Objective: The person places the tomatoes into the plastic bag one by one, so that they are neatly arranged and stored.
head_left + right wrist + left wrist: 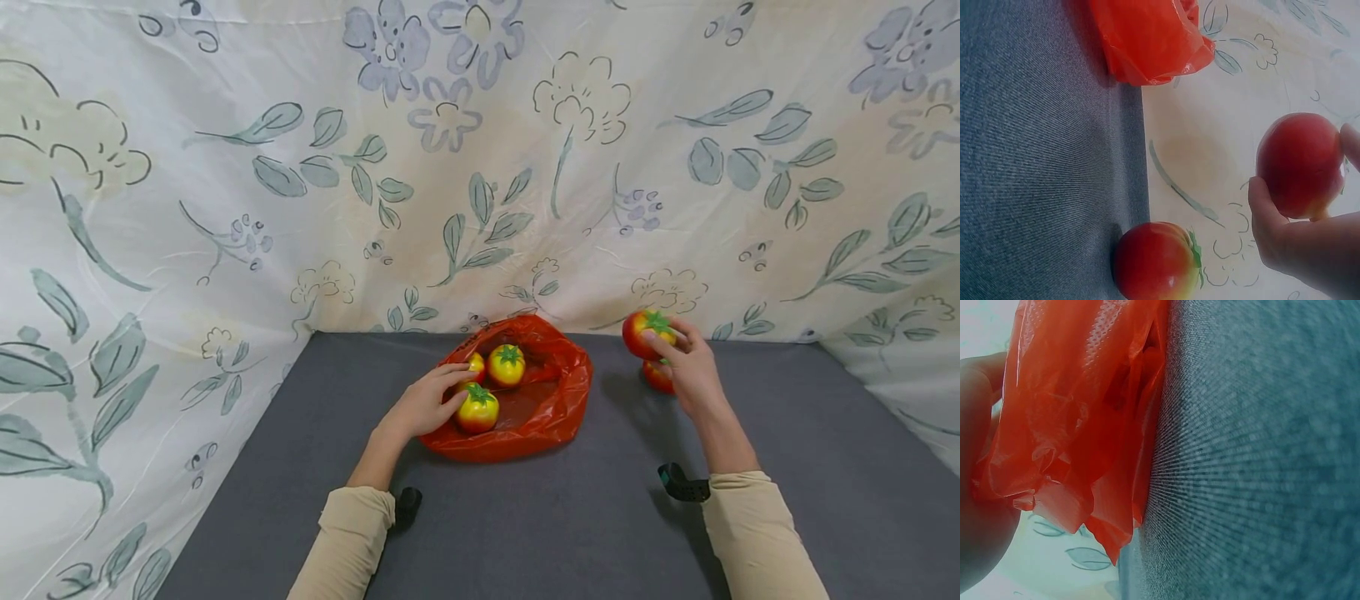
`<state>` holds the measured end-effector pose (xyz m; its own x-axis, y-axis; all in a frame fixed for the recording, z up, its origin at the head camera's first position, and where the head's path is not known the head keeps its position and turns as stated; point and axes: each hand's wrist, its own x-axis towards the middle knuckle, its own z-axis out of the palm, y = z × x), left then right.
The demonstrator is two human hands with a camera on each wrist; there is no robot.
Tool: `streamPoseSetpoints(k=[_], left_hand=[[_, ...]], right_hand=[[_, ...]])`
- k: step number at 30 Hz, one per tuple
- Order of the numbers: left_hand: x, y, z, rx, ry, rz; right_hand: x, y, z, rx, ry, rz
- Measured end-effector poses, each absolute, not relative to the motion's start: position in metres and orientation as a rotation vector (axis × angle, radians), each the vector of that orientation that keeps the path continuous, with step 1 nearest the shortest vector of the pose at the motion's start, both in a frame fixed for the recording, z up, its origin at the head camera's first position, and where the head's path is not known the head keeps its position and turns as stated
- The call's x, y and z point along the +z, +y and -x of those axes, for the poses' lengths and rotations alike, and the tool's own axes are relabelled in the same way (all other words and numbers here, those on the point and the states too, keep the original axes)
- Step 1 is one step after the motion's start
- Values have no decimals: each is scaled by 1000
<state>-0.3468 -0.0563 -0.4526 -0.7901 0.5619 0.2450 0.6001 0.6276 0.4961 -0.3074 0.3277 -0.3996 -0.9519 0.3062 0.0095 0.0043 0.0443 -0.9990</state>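
Note:
An orange-red plastic bag lies open on the grey cloth, with three yellow-red tomatoes inside; one sits at the front. My left hand grips the bag's left rim, fingers curled over the edge beside the front tomato. My right hand holds a red tomato lifted above the table, right of the bag; in the right wrist view this tomato sits between thumb and fingers. Another red tomato lies on the cloth just below that hand, half hidden in the head view.
The grey table surface is bounded by a floral cloth backdrop at the back and on both sides. Black wrist camera mounts show at both sleeves.

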Motion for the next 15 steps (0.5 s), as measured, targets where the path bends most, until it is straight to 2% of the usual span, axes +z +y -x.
streamPoseSetpoints(k=[15], left_hand=[[-453,-57,347,-899,-2742,1029]], right_hand=[[-400,321,308,1958,-2156,325]])
